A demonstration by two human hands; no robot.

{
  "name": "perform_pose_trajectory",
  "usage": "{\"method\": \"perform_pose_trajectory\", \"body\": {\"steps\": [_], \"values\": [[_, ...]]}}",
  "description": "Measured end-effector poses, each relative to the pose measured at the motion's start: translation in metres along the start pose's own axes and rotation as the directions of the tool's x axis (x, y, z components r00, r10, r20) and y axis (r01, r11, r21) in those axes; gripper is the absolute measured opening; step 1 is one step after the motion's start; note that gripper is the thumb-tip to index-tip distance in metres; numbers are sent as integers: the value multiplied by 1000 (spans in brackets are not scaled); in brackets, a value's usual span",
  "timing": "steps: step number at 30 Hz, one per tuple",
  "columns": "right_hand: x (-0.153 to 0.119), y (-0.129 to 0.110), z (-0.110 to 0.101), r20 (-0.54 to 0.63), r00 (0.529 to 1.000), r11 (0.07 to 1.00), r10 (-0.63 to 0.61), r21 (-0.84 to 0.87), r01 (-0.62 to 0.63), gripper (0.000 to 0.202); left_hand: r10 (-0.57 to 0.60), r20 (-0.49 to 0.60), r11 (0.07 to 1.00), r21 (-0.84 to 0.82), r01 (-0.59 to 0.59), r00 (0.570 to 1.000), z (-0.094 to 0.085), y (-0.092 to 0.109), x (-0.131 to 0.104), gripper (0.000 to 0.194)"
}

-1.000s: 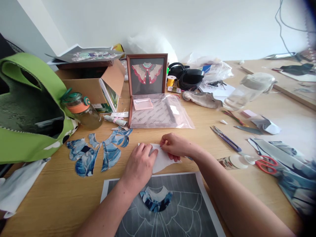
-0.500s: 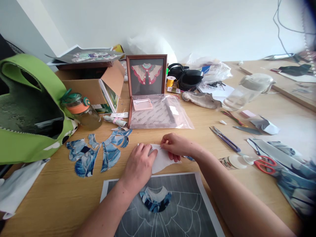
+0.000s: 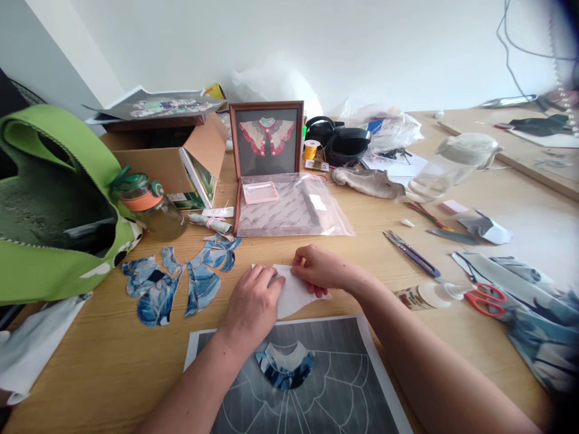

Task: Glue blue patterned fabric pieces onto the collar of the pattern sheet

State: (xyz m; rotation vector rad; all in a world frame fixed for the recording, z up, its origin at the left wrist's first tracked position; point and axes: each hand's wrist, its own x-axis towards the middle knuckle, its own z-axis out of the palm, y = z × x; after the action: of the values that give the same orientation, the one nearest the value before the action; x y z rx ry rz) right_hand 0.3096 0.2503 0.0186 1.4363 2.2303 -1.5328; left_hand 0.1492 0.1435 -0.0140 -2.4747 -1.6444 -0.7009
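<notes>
A white sheet (image 3: pixel 294 296) lies on the wooden table under both hands. My left hand (image 3: pixel 257 295) presses on its left part, fingers together, with a small grey edge showing by the fingertips. At the sheet's upper right, my right hand (image 3: pixel 316 268) is closed in a pinch; what is between its fingers is too small to make out. Nearer to me is a dark printed pattern (image 3: pixel 335 374) with white outlines, bearing a curved blue and white fabric piece (image 3: pixel 287 377). More cut blue fabric pieces (image 3: pixel 203 288) lie to the left.
A green bag (image 3: pixel 54 259), a bottle (image 3: pixel 158 211) and a cardboard box (image 3: pixel 158 163) stand left. Behind the hands is a picture frame (image 3: pixel 270 141). Thread snips (image 3: pixel 414 253), a glue bottle (image 3: pixel 425 296), red-handled scissors (image 3: pixel 485 299) and blue cloth (image 3: pixel 538 325) lie right.
The view has shifted very slightly. Both hands stay nearly in place on the white sheet, with my right hand's fingers moved a little.
</notes>
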Motion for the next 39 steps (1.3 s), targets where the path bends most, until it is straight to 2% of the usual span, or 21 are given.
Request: {"method": "perform_pose_trajectory", "body": {"steps": [9,16,20,24,31,35,39], "values": [[1,1,0,0,1000,1000,-5,-4,5,6,-22,-44,1000,0,22,999,2,-1,-1,31],[0,0,1,-15,1000,1000,-5,-23,5,5,-97,-29,994,-60,95,995,1,-2,-2,32],[1,2,2,-19,1000,999,-20,-28,19,4,-80,-18,996,-51,79,997,2,-2,-2,41],[3,4,3,-31,999,999,-29,-45,27,3,-44,32,999,-17,45,999,1,0,-1,40],[1,2,3,-60,998,995,-21,-99,15,5,-59,113,998,13,58,992,-3,3,1,34],[-3,0,-3,-57,998,994,29,-105,-34,12,-70,144,997,19,68,987,-4,4,2,34],[-6,-5,-6,-143,989,983,29,-174,-54,15,-78,156,997,29,75,985,-5,4,3,32]]}}
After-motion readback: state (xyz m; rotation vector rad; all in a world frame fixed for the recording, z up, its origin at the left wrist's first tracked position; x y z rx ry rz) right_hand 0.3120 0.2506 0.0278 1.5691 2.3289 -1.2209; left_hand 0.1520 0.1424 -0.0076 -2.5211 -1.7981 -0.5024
